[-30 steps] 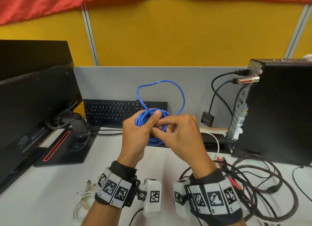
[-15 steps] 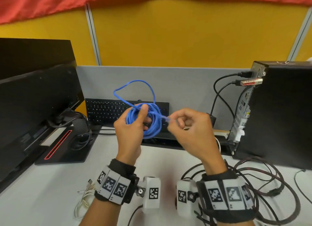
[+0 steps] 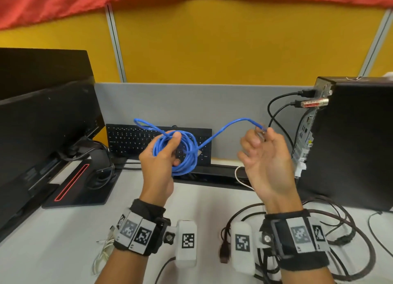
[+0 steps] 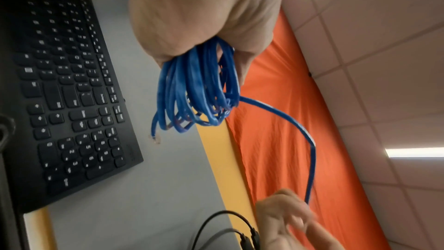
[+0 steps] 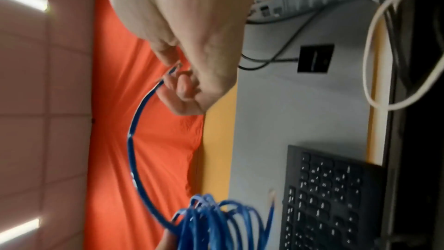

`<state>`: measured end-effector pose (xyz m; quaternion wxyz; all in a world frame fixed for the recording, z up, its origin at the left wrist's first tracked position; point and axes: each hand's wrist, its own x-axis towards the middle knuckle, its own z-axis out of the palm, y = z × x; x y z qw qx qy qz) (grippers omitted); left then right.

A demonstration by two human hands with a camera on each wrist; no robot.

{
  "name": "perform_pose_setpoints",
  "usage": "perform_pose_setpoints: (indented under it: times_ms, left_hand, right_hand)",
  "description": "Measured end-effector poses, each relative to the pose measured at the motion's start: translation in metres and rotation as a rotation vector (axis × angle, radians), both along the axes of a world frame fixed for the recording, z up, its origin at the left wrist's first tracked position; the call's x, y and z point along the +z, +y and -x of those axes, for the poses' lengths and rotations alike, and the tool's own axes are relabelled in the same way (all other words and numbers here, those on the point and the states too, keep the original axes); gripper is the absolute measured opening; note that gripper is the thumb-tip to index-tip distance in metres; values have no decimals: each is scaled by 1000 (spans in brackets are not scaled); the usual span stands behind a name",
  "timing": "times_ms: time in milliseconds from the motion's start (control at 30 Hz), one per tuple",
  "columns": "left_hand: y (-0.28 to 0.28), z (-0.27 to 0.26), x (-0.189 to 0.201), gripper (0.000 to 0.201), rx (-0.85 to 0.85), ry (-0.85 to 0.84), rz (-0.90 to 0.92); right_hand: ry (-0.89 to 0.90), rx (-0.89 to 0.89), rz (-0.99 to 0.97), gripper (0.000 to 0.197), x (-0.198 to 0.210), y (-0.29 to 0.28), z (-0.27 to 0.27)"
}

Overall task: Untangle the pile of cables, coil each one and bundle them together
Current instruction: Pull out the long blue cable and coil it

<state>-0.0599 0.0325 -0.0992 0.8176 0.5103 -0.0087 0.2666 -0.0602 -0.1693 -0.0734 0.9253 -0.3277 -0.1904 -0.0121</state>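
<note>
Blue cable (image 3: 187, 152): wound into a many-turn coil, held up in the air above the bench (image 3: 42, 252), in front of the keyboard (image 3: 136, 139). A free tail runs from the coil's right side out to the other hand; one small loop stands out at the coil's upper left.
Left hand (image 3: 161, 167): fingers and thumb curled round one side of the coil, the thumb laid across the turns. Judged purpose: clamping the turns so they cannot spring apart while the tail is worked.
Right hand (image 3: 265, 162): raised well to the right of the coil, palm toward the wearer; thumb and forefinger pinch the cable's plug end (image 3: 262, 129), the other fingers loosely spread. Holding the end keeps the tail taut and clear of the coil.
Step in hand: likely securing the coil by wrapping or tucking the tail; the tail looks short, so this cable seems nearly finished.
Dark cables (image 3: 350, 241): a loose tangle lying on the bench at lower right, untouched; a small white cable (image 3: 104, 254) lies at lower left. Both probably still await coiling, and the bundling is not yet done.
Surroundings: monitor (image 3: 42, 124) at left, computer tower (image 3: 350, 145) at right with its own plugged-in leads.
Risk: a slack left-hand grip could let the turns slip and re-tangle.
</note>
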Motion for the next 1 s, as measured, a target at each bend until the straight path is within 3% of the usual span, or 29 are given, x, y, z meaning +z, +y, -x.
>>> perform_pose_setpoints:
  times_ms: [67,200,267,367,467,567,733,867,1000]
  left_hand:
    - [8,0,2,22,13,-14,2]
    - [7,-1,-4,20,36,-14,-47]
    - [3,-3,-7,14,76,17,-42]
    - [16,-6,-5,10,32,55,128]
    - [39,-4,-2,9,-229,2,273]
    - [42,2,0,15,-419,-80,110]
    - [32,10,5,26,-491,-208,-232]
    - [25,14,8,28,-366,-256,-367]
    - [15,17,10,21,-186,-244,-541]
  right_hand:
    - [31,-8,-96,27,-2,-1,-2]
    - [-30,128,-464,27,-2,1,1]
    - [-35,172,-464,26,0,-5,1]
    - [10,-103,-10,31,-1,-21,-3]
    - [-53,-503,532,42,-13,-27,-8]
    - [-257,-688,999,43,-26,-21,-12]
    - [-340,-505,1472,36,-37,-22,-20]
    - [-380,-381,1645,61,-35,-24,-15]
    - [-520,-330,1748,36,-27,-13,-10]
